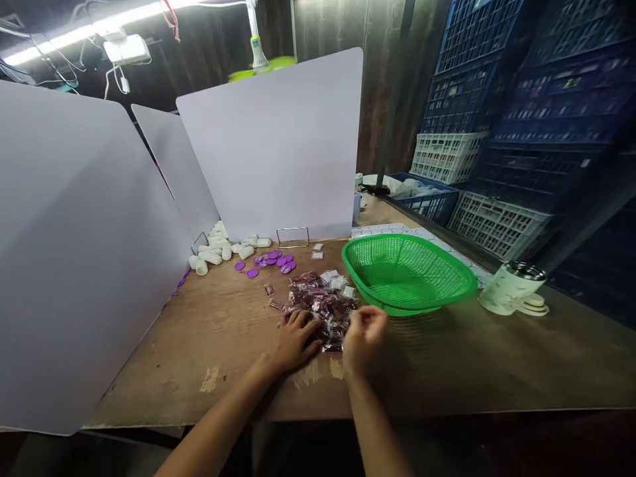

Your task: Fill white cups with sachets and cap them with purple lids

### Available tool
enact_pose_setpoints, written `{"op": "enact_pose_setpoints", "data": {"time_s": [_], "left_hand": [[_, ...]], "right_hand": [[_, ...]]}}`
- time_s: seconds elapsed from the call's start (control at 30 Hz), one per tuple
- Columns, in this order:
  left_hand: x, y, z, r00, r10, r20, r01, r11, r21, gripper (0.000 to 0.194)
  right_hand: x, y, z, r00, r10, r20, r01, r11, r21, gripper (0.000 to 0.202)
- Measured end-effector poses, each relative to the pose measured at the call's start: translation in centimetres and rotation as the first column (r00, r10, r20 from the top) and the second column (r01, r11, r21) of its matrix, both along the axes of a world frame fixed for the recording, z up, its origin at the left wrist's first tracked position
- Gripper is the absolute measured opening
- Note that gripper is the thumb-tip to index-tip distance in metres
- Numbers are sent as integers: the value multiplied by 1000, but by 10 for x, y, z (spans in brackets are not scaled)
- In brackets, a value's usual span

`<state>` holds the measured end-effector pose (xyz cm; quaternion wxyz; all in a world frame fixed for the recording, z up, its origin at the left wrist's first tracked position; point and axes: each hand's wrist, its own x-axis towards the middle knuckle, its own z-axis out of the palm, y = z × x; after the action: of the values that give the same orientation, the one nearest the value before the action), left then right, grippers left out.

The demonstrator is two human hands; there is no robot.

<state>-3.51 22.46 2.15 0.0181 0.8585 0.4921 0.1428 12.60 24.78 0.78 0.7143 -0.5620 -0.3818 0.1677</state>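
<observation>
A heap of small dark purple-brown packets (318, 298) in clear wrap lies mid-table, with several white packets (334, 279) along its upper right side. My left hand (294, 341) rests palm down at the heap's lower left edge, fingers apart and touching the packets. At the heap's right edge, my right hand (365, 334) is raised a little with its fingers curled in. It is slightly blurred, and whatever is between those fingers cannot be made out. Just beyond it stands a green plastic basket (407, 307) with nothing seen inside.
Purple discs (272, 260) and white plastic bottles (211, 255) lie toward the back left. White panels (278, 146) wall the back and left. A light-coloured cup (509, 290) stands right of the basket, beside round lids (534, 305). Stacked crates (499, 225) rise beyond the table.
</observation>
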Motion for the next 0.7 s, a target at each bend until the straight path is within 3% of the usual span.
{"op": "enact_pose_setpoints", "data": {"time_s": [0.03, 0.1, 0.17, 0.23, 0.27, 0.33, 0.43, 0.53, 0.6, 0.7], "left_hand": [[-4, -2, 1, 1000, -4, -13, 5, 1000, 2, 41], [-13, -4, 2, 999, -14, -30, 14, 1000, 5, 39], [-21, -5, 0, 999, -25, -24, 25, 1000, 3, 37], [-30, -6, -3, 999, -38, -1, 38, 999, -4, 36], [-35, -6, -5, 999, -36, 15, 36, 999, -4, 36], [-48, -4, -7, 999, -17, 39, 17, 1000, -3, 38], [-73, 1, -8, 998, 33, 61, -29, 998, -59, 58], [-96, 7, -9, 995, 62, 79, -45, 977, -208, 81], [-103, 8, -9, 994, 55, 95, -27, 962, -273, 87], [-101, 7, -7, 990, 43, 138, 3, 948, -317, 88]], "right_hand": [[-11, 2, 6, 981, 118, 154, -110, 992, -62, 16], [-25, 9, 16, 826, 339, 451, -230, 932, -280, 30], [-32, 18, 21, 618, 519, 591, -193, 829, -525, 40], [-36, 24, 19, 471, 646, 601, -115, 720, -684, 47], [-38, 24, 16, 417, 680, 603, -83, 689, -720, 48], [-42, 20, 6, 340, 682, 647, -27, 695, -718, 49], [-49, 8, -6, 291, 624, 725, 3, 758, -653, 45], [-67, 9, -2, 335, 550, 765, 14, 809, -588, 38], [-92, 27, 11, 360, 520, 774, -6, 831, -556, 36], [-140, 77, 34, 294, 621, 726, -86, 774, -627, 35]]}}
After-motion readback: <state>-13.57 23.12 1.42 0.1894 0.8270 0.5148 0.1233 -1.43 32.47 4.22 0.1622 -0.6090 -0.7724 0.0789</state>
